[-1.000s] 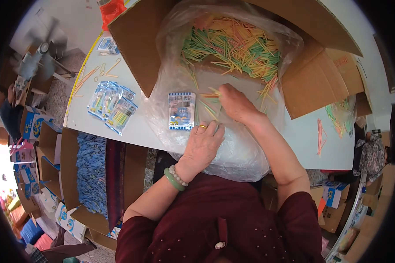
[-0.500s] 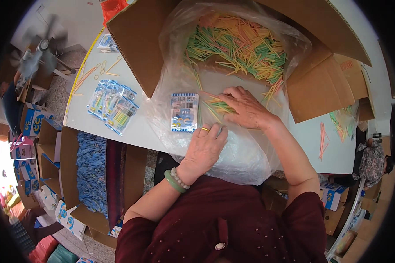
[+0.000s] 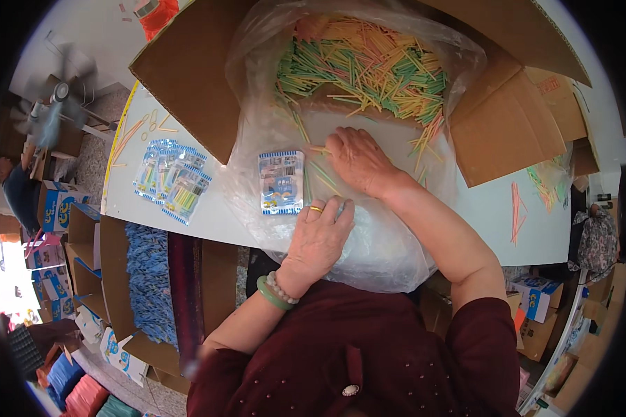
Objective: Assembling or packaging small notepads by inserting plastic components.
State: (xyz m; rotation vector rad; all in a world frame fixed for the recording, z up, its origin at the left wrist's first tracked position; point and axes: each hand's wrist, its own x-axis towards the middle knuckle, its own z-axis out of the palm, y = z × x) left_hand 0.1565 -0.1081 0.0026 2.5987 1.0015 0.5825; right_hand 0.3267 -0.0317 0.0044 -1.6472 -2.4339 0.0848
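My right hand (image 3: 360, 161) lies on the clear plastic bag (image 3: 389, 243), its fingers curled over a few thin coloured sticks (image 3: 318, 149) whose ends poke out at the fingertips. Nearer to me, my left hand (image 3: 320, 240) has its fingers bent and close together, a gold ring on one. Its fingertips touch down beside loose green and yellow sticks (image 3: 324, 177); whatever they grip is hidden. Just left of these sticks, a flat blue-and-white printed packet (image 3: 282, 182) lies on the bag. Beyond both hands, a big heap of yellow, green and pink sticks (image 3: 368, 66) fills the bag's far part.
An open cardboard box (image 3: 188, 76) surrounds the heap. Several filled packets (image 3: 174, 177) lie on the white table (image 3: 222, 219) at left, near rubber bands. Below the table's edge stands a carton of blue packets (image 3: 149, 278). Pink sticks (image 3: 515, 212) lie at right.
My right hand has drawn left and gathered its fingers over the sticks; fewer loose sticks show beside it. My left hand stays near the packet. The whole view has shifted slightly.
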